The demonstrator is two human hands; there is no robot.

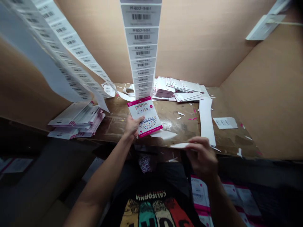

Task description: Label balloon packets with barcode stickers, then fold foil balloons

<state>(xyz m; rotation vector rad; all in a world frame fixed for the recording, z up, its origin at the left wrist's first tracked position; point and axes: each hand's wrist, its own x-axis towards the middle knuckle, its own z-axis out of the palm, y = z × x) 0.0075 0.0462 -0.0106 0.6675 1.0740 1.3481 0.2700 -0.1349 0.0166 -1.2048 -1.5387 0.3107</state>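
My left hand (131,126) grips the lower left edge of a white and pink "prima" birthday packet (145,116), holding it tilted above the brown cardboard table (180,126). My right hand (201,155) is closed in a pinch on a small white label (180,145) near the table's front edge. A long strip of barcode labels (142,50) hangs down from above and ends just behind the packet.
A stack of packets (75,121) lies at the left, more packets (177,88) at the back. Other label strips (59,47) hang at the left. A white backing strip (207,121) and a loose label (224,123) lie at the right. Cardboard walls enclose the table.
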